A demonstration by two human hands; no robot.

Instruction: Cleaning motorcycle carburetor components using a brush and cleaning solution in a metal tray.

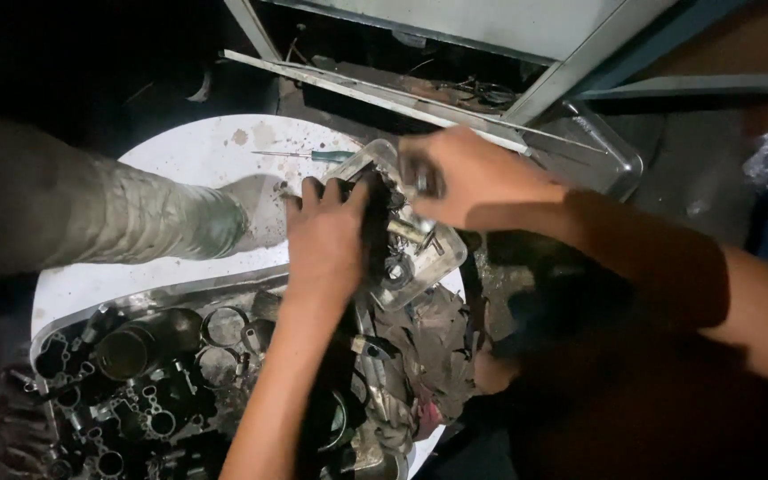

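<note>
The left hand (326, 236) is clamping a dark part (375, 222) over the clear tub (442, 258) on the white table (188, 160), while the right hand (468, 178) is pinching a small blurred piece above it. The tub could tip, since it's sitting at the table's edge.

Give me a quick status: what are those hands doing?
Left hand down on dark part in clear tray. Right hand above tray, fingers pinching something small, blurred. Screwdriver behind tray; a shoe on the white table.

Dim scene, dark edges, motion-blurred hands, glare centre
</note>
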